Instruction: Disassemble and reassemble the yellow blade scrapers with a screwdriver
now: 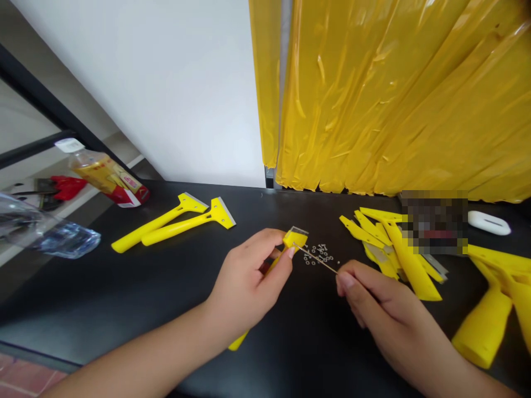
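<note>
My left hand (251, 273) is closed around a yellow scraper (294, 239), its blade edge pointing away and its handle end showing below my wrist. My right hand (384, 312) grips a thin screwdriver (320, 260); its handle is hidden in my fingers. The screwdriver's tip meets the scraper head by my left thumb. Just behind, small screws and nuts (317, 255) lie loose on the black table (166, 309). To the left rest two yellow scrapers with blades, one (178, 222) overlapping the other (191, 222).
Yellow scraper parts (390, 243) are piled at the right, near a pixelated patch. More yellow handles (485, 326) lie at the right edge, below a white case (489, 223). A drink bottle (112, 177) and a clear bottle (62, 235) stand left. Yellow plastic sheeting (394, 94) hangs behind.
</note>
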Demonstrator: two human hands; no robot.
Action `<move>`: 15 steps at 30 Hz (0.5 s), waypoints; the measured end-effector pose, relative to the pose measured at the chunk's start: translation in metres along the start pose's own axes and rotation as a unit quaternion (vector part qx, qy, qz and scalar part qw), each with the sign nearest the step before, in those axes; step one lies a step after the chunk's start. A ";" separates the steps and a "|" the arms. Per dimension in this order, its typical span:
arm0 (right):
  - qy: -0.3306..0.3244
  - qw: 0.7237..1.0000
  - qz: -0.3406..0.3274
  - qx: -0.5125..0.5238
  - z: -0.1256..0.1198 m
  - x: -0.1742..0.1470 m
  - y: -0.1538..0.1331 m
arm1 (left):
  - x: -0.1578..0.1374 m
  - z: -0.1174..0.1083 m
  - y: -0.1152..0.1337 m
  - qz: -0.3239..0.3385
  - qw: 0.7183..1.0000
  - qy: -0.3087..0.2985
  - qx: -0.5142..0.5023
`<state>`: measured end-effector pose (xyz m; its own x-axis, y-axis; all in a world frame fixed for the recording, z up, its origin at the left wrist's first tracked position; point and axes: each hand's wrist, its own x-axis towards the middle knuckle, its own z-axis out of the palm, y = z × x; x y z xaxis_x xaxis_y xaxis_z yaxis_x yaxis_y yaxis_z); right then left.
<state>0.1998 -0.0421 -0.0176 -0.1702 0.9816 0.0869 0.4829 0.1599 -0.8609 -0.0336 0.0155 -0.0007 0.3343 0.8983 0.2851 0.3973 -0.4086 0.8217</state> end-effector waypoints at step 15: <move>0.010 0.996 -0.030 -0.085 -0.009 0.000 -0.001 | -0.002 0.002 0.002 0.022 0.999 -0.001 0.023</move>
<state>0.2071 -0.0409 -0.0127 -0.1870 0.9714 0.1462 0.6110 0.2315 -0.7570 -0.0320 0.0128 -0.0002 0.3535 0.8792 0.3193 0.4219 -0.4545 0.7845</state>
